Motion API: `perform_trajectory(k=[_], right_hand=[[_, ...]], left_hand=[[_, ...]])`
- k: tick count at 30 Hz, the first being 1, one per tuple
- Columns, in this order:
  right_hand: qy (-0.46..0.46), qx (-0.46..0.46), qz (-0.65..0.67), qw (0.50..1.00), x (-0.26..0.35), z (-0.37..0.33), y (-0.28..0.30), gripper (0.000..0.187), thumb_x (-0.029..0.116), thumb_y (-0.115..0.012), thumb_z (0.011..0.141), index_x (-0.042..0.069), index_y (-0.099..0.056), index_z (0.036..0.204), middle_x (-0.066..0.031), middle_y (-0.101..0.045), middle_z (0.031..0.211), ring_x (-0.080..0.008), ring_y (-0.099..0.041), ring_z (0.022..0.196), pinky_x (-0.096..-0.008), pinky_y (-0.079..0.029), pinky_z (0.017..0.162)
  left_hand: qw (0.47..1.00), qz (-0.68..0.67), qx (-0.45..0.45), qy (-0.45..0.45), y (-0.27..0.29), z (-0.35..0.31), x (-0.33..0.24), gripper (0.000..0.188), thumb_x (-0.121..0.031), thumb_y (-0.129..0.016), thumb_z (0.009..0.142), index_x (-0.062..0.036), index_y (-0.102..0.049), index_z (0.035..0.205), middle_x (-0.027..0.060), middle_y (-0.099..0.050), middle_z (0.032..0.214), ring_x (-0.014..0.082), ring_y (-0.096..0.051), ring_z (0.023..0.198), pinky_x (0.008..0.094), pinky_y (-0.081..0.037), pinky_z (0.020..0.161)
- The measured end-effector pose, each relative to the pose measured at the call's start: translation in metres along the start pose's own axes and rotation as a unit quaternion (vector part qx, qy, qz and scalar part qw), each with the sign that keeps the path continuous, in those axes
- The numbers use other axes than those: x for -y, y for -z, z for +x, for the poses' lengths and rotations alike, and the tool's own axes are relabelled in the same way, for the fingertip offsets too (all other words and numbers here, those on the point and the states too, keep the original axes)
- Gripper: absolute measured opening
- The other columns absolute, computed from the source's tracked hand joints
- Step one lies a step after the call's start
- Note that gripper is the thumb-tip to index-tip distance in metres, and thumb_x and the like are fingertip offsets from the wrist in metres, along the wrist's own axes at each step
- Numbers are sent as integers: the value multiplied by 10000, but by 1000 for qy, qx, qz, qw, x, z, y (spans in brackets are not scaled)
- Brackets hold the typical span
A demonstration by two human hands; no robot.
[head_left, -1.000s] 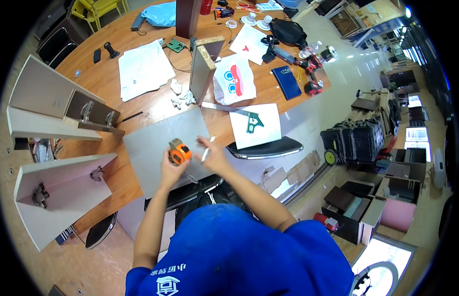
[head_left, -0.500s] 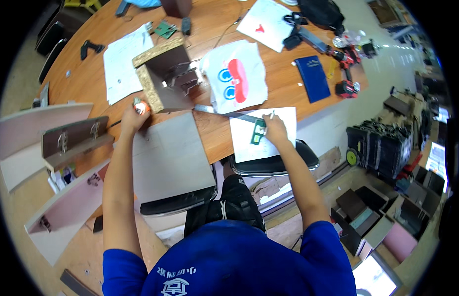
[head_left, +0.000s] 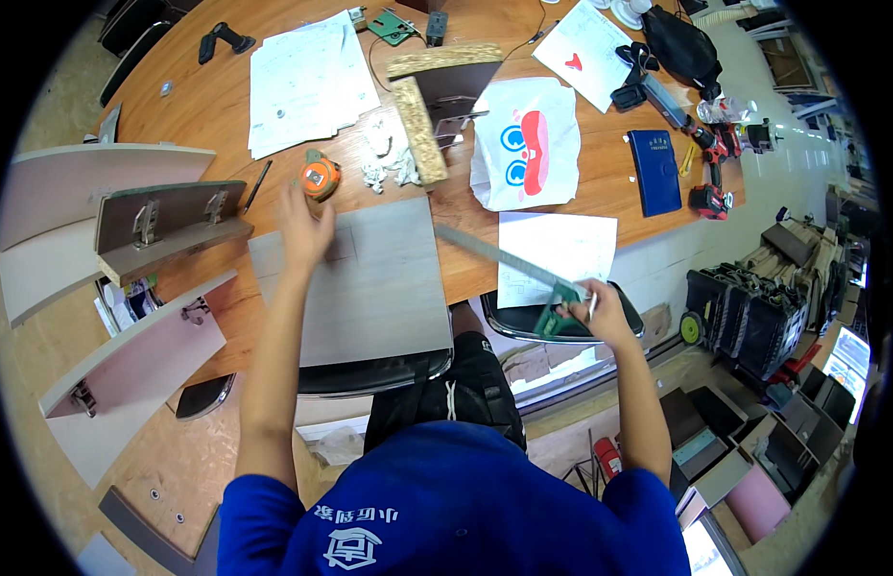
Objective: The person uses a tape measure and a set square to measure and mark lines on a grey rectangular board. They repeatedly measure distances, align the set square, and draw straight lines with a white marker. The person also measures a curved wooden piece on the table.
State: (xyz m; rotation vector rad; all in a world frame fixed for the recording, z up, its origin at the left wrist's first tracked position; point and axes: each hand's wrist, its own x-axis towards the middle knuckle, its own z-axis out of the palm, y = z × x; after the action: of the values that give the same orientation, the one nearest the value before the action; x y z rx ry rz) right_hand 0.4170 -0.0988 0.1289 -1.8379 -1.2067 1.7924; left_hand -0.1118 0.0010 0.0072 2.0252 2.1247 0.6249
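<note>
Combination square (head_left: 535, 273) — in right hand (head_left: 600, 309)

Rm over gray panel (head_left: 403, 278), R half; tape meas. (head_left: 320, 180), chipboard pc. (head_left: 422, 134) in way beyond

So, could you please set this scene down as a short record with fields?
Left hand: open, beside the round orange tape measure; contact unclear
Right hand: gripping a green-handled metal square, with a slim white pen-like item
Workpiece: flat grey rectangular board, lying at the near edge of the brown wooden table
Near the square: white paper sheet, partly covered by it
Farther right: dark blue notebook, red-and-black cordless drill
</note>
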Motion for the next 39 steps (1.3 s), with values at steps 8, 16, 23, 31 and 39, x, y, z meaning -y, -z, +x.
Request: perform_trajectory(k=[8, 16, 23, 31, 39], right_hand=[[37, -4, 97, 995, 49, -84, -105, 257, -85, -625, 871, -44, -571, 1119, -143, -702, 1010, -202, -736, 906, -294, -599, 773], [45, -102, 391, 914, 48, -63, -324, 232, -23, -637, 949, -39, -490, 1128, -169, -688, 1067, -227, -711, 1011, -321, -594, 871], [164, 49, 382, 908, 21, -45, -348, 341, -35, -646, 943, -49, -473, 1236, -167, -654, 1172, -200, -637, 1144, -310, -528, 963], [145, -47, 226, 962, -56, -12, -282, 350, -15, -635, 931, -57, -514, 1257, -162, -663, 1184, -190, -695, 996, -290, -537, 889], [132, -70, 103, 983, -70, 38, -238, 275, -9, -637, 902, -42, -590, 1171, -163, -690, 1147, -232, -703, 1001, -332, -541, 897]], left_hand=[[837, -476, 116, 243, 120, -200, -108, 185, -54, -628, 943, 14, -615, 1114, 102, -713, 907, 202, -692, 888, 308, -544, 791], [578, -668, 284, 372, 150, -215, -120, 304, -177, -637, 997, 12, -601, 1232, 86, -711, 1115, 181, -689, 1016, 319, -596, 842], [650, -619, 177, 404, 156, -223, -94, 240, -156, -627, 1002, -4, -630, 1188, 106, -709, 1135, 157, -690, 971, 282, -598, 770], [696, -544, 301, 360, 109, -212, -48, 243, -173, -614, 1012, 0, -612, 1183, 112, -733, 1067, 158, -700, 905, 285, -586, 765], [671, -517, 336, 412, 45, -223, -51, 199, -134, -603, 1011, -25, -616, 1177, 76, -737, 1048, 119, -688, 882, 258, -575, 735]])
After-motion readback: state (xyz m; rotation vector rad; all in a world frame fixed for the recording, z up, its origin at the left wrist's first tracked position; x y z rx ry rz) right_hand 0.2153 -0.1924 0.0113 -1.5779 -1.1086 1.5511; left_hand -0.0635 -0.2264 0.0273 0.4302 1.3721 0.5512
